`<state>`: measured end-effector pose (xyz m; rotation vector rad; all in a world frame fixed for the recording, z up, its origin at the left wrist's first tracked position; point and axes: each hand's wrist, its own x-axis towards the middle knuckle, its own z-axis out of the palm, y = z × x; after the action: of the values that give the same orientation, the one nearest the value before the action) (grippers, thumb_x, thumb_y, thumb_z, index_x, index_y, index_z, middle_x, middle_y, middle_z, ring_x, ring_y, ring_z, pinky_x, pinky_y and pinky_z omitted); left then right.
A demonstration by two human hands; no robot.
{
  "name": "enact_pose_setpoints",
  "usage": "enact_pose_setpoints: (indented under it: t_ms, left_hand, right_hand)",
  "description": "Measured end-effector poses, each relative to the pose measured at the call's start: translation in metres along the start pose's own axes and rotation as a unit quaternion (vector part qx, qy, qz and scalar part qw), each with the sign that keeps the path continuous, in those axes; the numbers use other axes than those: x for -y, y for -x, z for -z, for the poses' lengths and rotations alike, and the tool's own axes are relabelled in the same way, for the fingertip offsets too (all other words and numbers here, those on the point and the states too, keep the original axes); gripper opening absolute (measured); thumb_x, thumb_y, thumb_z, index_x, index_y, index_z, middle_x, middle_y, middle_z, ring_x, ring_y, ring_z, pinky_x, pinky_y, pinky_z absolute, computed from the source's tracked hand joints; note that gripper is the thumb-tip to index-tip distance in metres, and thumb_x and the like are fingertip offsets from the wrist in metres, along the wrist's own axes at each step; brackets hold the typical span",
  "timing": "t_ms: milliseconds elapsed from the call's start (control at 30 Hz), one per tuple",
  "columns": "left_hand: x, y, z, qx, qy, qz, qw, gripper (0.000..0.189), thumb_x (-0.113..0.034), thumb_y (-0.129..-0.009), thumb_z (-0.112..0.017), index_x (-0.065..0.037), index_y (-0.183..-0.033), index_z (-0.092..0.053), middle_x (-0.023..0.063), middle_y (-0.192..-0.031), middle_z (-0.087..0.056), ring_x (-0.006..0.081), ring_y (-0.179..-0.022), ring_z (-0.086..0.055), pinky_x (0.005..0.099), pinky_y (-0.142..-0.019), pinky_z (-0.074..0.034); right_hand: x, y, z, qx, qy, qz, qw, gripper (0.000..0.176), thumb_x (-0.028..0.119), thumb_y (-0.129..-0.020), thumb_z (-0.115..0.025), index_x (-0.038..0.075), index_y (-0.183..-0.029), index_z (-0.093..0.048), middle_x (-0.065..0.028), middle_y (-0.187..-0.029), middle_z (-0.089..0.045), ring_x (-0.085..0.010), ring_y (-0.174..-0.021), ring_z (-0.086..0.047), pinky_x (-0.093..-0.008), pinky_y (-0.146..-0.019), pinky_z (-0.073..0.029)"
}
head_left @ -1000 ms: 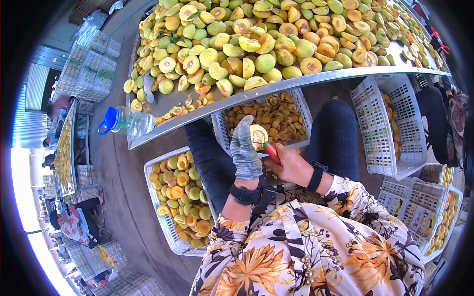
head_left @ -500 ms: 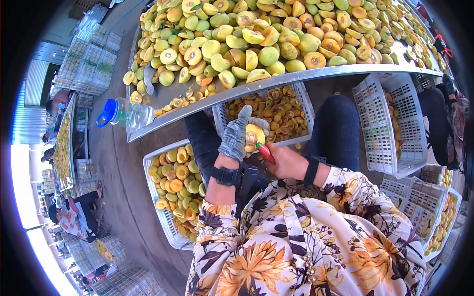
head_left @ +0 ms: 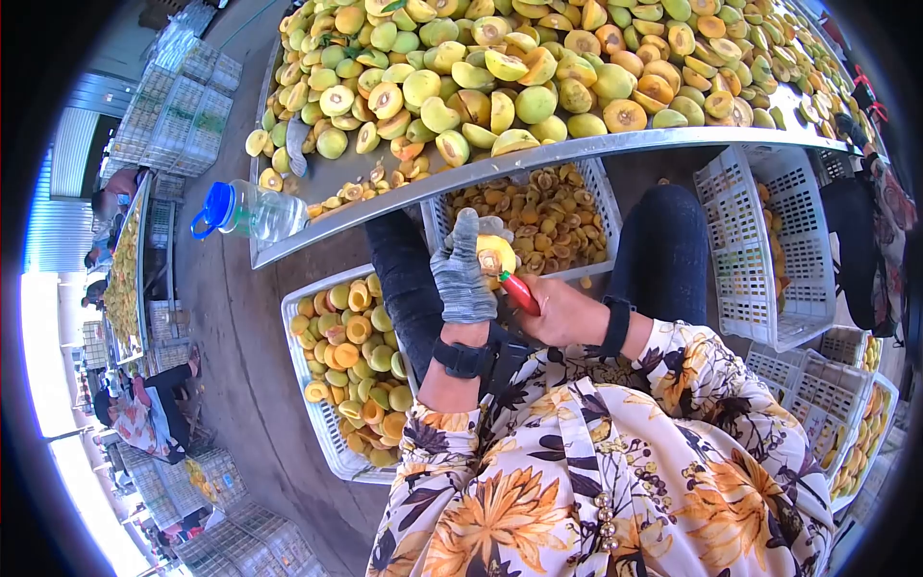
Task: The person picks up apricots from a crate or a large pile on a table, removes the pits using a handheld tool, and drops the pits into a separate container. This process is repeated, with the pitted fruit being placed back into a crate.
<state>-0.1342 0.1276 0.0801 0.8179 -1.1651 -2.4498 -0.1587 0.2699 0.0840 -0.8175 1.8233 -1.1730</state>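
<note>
My left hand (head_left: 461, 279), in a grey knit glove, is closed around a peach half (head_left: 496, 248) with its cut side showing. My bare right hand (head_left: 560, 313) grips a small tool with a red handle (head_left: 520, 293) and green collar. The tool's working end meets the peach half and is hidden there. Under my hands, between my knees, stands a white crate (head_left: 612, 216) of cut-out pits and scraps. Left of my leg, a white crate (head_left: 306, 404) holds hollowed peach halves (head_left: 358, 328).
Before me a metal-edged table (head_left: 538, 157) bears a heap of halved peaches (head_left: 461, 77). A blue-capped water bottle (head_left: 252, 212) lies at its left corner. More white crates (head_left: 760, 260) stand on the right. Other people (head_left: 144, 409) sit farther left by another table.
Both hands stay together at the peach half, with my left hand and forearm shifted slightly right. The view has moved a little. The tool remains against the fruit.
</note>
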Motion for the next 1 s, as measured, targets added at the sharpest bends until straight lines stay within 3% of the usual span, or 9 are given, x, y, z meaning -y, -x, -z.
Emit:
enact_pose_setpoints:
  t_ms: [167, 233, 267, 367, 433, 533, 700, 800, 1000]
  left_hand:
    - [-0.010, 0.003, -0.003, 0.007, -0.038, -0.072, 0.997, 0.028, -0.028, -0.080, -0.065, 0.000, -0.078, -0.062, 0.0112, -0.071, -0.062, 0.0197, -0.058, -0.061, 0.0288, -0.048, -0.051]
    - [-0.019, -0.004, 0.006, 0.106, -0.016, 0.134, 0.985, 0.027, -0.026, -0.080, -0.065, 0.001, -0.079, -0.063, 0.0113, -0.072, -0.063, 0.0182, -0.059, -0.061, 0.0272, -0.049, -0.051]
    - [-0.018, -0.004, 0.008, 0.105, -0.016, 0.134, 0.985, 0.027, -0.026, -0.080, -0.065, 0.001, -0.079, -0.063, 0.0113, -0.072, -0.063, 0.0182, -0.059, -0.061, 0.0272, -0.049, -0.051]
    - [-0.014, -0.005, 0.010, 0.133, -0.021, 0.088, 0.987, 0.029, -0.028, -0.081, -0.062, 0.000, -0.085, -0.060, 0.0128, -0.076, -0.062, 0.0205, -0.061, -0.061, 0.0326, -0.047, -0.053]
    - [-0.010, -0.001, 0.006, 0.084, -0.081, -0.057, 0.992, 0.029, -0.029, -0.081, -0.062, 0.001, -0.081, -0.060, 0.0128, -0.073, -0.062, 0.0203, -0.058, -0.060, 0.0315, -0.046, -0.053]
    - [-0.012, 0.005, 0.000, 0.027, -0.056, -0.046, 0.997, 0.030, -0.028, -0.080, -0.065, 0.002, -0.078, -0.063, 0.0100, -0.068, -0.063, 0.0169, -0.057, -0.060, 0.0257, -0.052, -0.049]
    - [-0.032, 0.003, 0.013, 0.210, 0.065, 0.129, 0.967, 0.032, -0.028, -0.084, -0.058, -0.002, -0.102, -0.056, 0.0137, -0.091, -0.061, 0.0235, -0.068, -0.062, 0.0332, -0.058, -0.054]
    - [-0.018, -0.005, 0.026, 0.160, 0.106, 0.170, 0.967, 0.029, -0.028, -0.083, -0.058, -0.003, -0.098, -0.057, 0.0142, -0.092, -0.061, 0.0243, -0.070, -0.062, 0.0364, -0.058, -0.055]
    - [-0.011, 0.008, 0.003, 0.026, 0.008, -0.041, 0.999, 0.021, -0.019, -0.081, -0.063, 0.001, -0.086, -0.061, 0.0107, -0.078, -0.063, 0.0194, -0.063, -0.062, 0.0295, -0.050, -0.054]
  right_hand:
    - [0.018, 0.006, 0.003, 0.068, -0.128, -0.104, 0.984, 0.012, 0.004, -0.073, -0.053, 0.003, -0.084, -0.047, -0.0077, -0.062, -0.050, -0.0180, -0.059, -0.054, -0.0303, -0.055, -0.043]
    - [-0.003, 0.001, -0.005, -0.014, 0.013, 0.097, 0.995, 0.012, 0.004, -0.074, -0.051, 0.004, -0.085, -0.046, -0.0040, -0.060, -0.048, -0.0136, -0.050, -0.051, -0.0272, -0.047, -0.041]
    - [-0.006, 0.001, -0.006, -0.014, 0.012, 0.097, 0.995, 0.012, 0.004, -0.074, -0.051, 0.004, -0.085, -0.046, -0.0040, -0.060, -0.048, -0.0136, -0.050, -0.051, -0.0272, -0.047, -0.041]
    - [0.005, 0.001, -0.003, 0.031, -0.056, 0.045, 0.997, 0.013, 0.005, -0.076, -0.050, 0.005, -0.088, -0.046, -0.0017, -0.058, -0.046, -0.0101, -0.041, -0.045, -0.0241, -0.038, -0.038]
    - [0.019, 0.007, 0.004, 0.116, -0.189, -0.089, 0.971, 0.015, 0.006, -0.077, -0.050, 0.005, -0.091, -0.045, -0.0012, -0.057, -0.046, -0.0065, -0.038, -0.040, -0.0217, -0.033, -0.034]
    - [0.022, 0.004, 0.007, 0.140, -0.244, -0.127, 0.951, 0.015, 0.006, -0.079, -0.050, 0.005, -0.093, -0.045, -0.0009, -0.057, -0.045, -0.0058, -0.039, -0.038, -0.0209, -0.034, -0.033]
    - [0.025, -0.001, 0.021, 0.232, -0.377, -0.177, 0.879, 0.017, 0.005, -0.080, -0.047, 0.005, -0.096, -0.043, 0.0007, -0.055, -0.043, -0.0050, -0.038, -0.037, -0.0202, -0.033, -0.032]
    - [0.022, -0.003, 0.013, 0.235, -0.366, -0.170, 0.884, 0.017, 0.005, -0.081, -0.047, 0.005, -0.097, -0.043, 0.0004, -0.055, -0.043, -0.0051, -0.038, -0.037, -0.0206, -0.033, -0.032]
    - [0.020, -0.004, 0.008, 0.192, -0.303, -0.132, 0.924, 0.018, 0.003, -0.079, -0.048, 0.005, -0.097, -0.043, -0.0010, -0.056, -0.044, -0.0059, -0.038, -0.038, -0.0214, -0.033, -0.032]
